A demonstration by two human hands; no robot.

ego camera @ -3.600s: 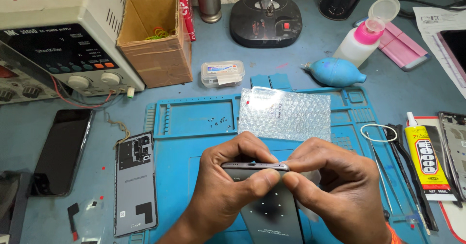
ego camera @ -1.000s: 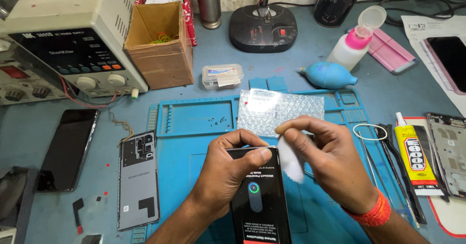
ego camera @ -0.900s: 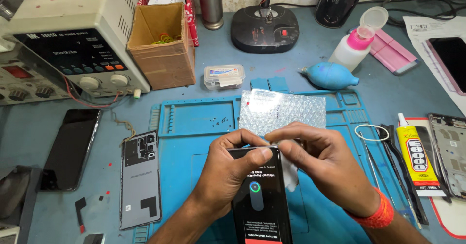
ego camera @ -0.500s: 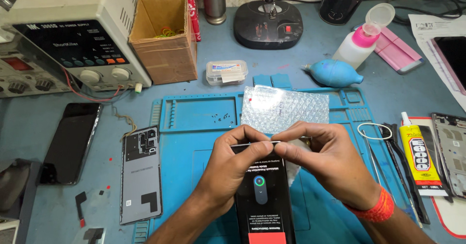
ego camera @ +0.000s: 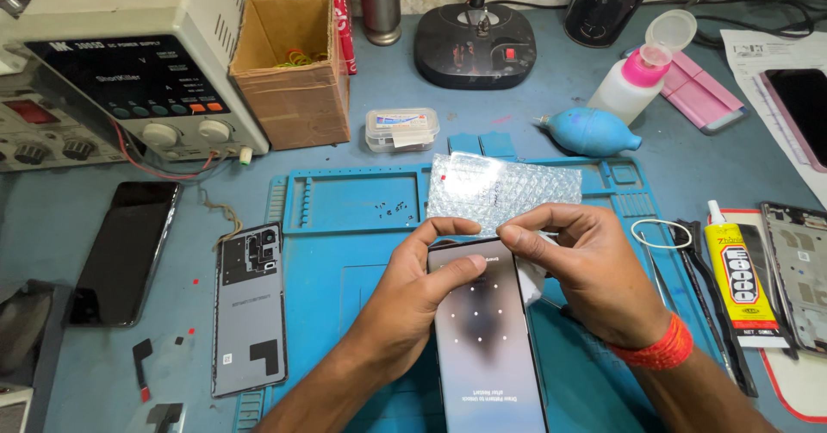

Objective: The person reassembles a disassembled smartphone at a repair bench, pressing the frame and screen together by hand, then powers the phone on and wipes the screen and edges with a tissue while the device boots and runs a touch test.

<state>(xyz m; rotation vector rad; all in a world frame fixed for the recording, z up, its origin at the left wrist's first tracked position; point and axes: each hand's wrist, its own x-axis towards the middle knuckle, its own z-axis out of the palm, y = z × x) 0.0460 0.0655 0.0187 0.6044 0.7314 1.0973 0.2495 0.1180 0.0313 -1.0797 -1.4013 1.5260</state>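
Observation:
A black smartphone [ego camera: 488,338] lies lengthwise on the blue work mat [ego camera: 345,269], its lit screen showing a grid of dots. My left hand [ego camera: 413,299] grips its top left edge, thumb on the glass. My right hand [ego camera: 586,265] pinches the phone's top right corner and has a white wipe [ego camera: 530,282] tucked under its fingers. A red thread band circles my right wrist. A sheet of bubble wrap [ego camera: 500,187] lies on the mat just beyond the phone.
A grey phone back cover [ego camera: 250,308] and a dark phone [ego camera: 125,252] lie at the left. A power supply [ego camera: 129,62], a cardboard box [ego camera: 293,67] and a small plastic box [ego camera: 401,129] stand behind. A blue air blower [ego camera: 590,131], a squeeze bottle [ego camera: 633,80], a glue tube [ego camera: 741,278], tweezers [ego camera: 663,278] and a phone frame [ego camera: 797,269] are at the right.
The phone screen went from a circular icon to a dot-pattern grid. My right hand moved from wiping beside the phone to pinching its top right corner. The view shifted slightly.

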